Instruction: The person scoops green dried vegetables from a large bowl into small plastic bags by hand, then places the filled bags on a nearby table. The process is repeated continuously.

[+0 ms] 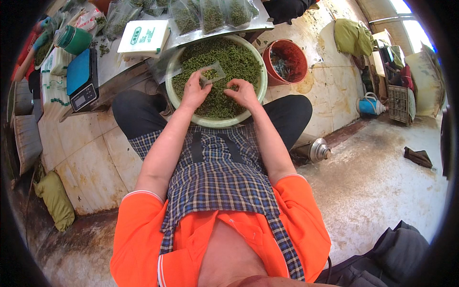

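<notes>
A large pale green plastic basin (263,86) sits between the knees, filled with small green peppercorn-like berries (222,104). Over it, my left hand (195,89) pinches a clear plastic bag (218,71) by its near edge; a few of the green berries lie inside the bag. Just to the right, my right hand (242,92) hovers close over the berries with its fingers curled and thumb near the index finger; whether it pinches a berry is too small to tell.
A metal table (107,68) beyond the basin holds filled clear bags (211,16), a stack of printed bags (143,36), a green jar (73,39) and a digital scale (83,79). Right of the basin stands a red bucket (303,61). A steel thermos (315,149) lies by the right knee. Another person's gloved hand (40,41) shows far left.
</notes>
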Motion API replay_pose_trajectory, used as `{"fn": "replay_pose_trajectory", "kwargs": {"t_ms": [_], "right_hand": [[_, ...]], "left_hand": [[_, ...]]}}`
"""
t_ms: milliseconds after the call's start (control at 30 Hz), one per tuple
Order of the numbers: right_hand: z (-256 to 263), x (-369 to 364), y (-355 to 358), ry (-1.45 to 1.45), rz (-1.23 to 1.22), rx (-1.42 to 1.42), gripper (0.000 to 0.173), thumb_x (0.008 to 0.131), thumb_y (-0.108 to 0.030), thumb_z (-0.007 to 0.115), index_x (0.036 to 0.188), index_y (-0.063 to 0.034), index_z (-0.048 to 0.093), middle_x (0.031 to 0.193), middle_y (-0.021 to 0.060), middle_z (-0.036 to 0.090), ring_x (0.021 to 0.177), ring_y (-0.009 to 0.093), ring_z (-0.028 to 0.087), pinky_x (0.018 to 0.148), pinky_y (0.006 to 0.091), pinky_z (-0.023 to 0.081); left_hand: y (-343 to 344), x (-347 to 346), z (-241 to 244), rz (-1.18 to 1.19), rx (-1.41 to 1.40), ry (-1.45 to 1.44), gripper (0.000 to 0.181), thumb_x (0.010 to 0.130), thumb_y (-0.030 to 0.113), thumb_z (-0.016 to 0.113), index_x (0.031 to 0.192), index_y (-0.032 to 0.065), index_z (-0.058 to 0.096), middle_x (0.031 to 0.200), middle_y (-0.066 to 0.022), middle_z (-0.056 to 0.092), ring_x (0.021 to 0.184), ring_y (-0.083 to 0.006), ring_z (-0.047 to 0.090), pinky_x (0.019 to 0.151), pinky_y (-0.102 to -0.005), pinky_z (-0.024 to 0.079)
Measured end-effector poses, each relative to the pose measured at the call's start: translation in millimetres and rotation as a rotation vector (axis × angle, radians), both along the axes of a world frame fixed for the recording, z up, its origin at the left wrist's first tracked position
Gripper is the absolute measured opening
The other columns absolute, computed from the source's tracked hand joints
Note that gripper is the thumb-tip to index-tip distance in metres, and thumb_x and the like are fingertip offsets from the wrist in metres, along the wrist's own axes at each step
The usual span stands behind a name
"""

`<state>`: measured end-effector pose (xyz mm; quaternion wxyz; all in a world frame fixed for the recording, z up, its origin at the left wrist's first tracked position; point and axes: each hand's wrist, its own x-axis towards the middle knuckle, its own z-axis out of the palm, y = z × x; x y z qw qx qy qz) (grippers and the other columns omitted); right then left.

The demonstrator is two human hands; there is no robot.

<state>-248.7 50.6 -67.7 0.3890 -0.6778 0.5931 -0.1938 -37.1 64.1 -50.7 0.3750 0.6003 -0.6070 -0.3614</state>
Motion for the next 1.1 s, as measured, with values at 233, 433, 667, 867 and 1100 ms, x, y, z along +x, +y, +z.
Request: {"fn": "replay_pose_trajectory", "kwargs": {"t_ms": [233,433,667,867,1100], "right_hand": [[79.1,-8.0,-10.9,-0.507,-0.164,0.133,0.014,0.082,-0.005,0.071,0.089,-0.002,0.06,0.078,0.0011,0.062,0.068,0.006,0.054,0.059,0.0237,0.044],[132.1,25.2,-8.4,-0.219,-0.079,-0.326,0.018,0.08,-0.007,0.075,0.092,-0.0007,0.063,0.077,-0.0005,0.063,0.067,0.005,0.054,0.06,0.0219,0.045],[147.9,35.2,-1.4,-0.001,0.03,-0.276,0.025,0.076,-0.016,0.076,0.097,-0.006,0.069,0.094,0.0104,0.068,0.076,0.025,0.064,0.07,0.0361,0.052],[126.6,32.3,-2.5,0.325,0.088,-0.473,0.019,0.08,-0.023,0.072,0.096,-0.0124,0.073,0.121,0.0053,0.064,0.105,0.029,0.059,0.085,0.0406,0.051],[72.6,41.4,-15.9,0.442,0.154,-0.602,0.015,0.08,-0.018,0.067,0.093,-0.0116,0.073,0.12,0.0114,0.063,0.107,0.032,0.058,0.086,0.0405,0.051]], "left_hand": [[0.9,6.3,-4.6,-0.039,-0.089,0.011,0.056,0.079,-0.002,0.064,0.131,0.0147,0.053,0.112,-0.0125,0.055,0.102,-0.0298,0.057,0.091,-0.0386,0.046],[2.0,-0.1,1.1,-0.052,-0.031,0.009,0.063,0.072,-0.01,0.061,0.13,0.0117,0.053,0.122,-0.0144,0.054,0.113,-0.0338,0.055,0.097,-0.0391,0.045],[3.4,-2.4,4.9,-0.054,-0.054,0.009,0.063,0.071,-0.01,0.062,0.13,0.0112,0.053,0.126,-0.0155,0.052,0.118,-0.0359,0.053,0.099,-0.0407,0.045],[2.0,-3.8,6.1,-0.038,-0.169,-0.043,0.059,0.071,-0.011,0.062,0.127,0.0088,0.054,0.124,-0.0153,0.052,0.116,-0.0376,0.052,0.097,-0.0419,0.045],[1.7,-7.4,4.1,-0.009,-0.302,-0.209,0.058,0.071,-0.013,0.056,0.125,0.0089,0.056,0.121,-0.0136,0.053,0.112,-0.0365,0.052,0.097,-0.0429,0.045]]}}
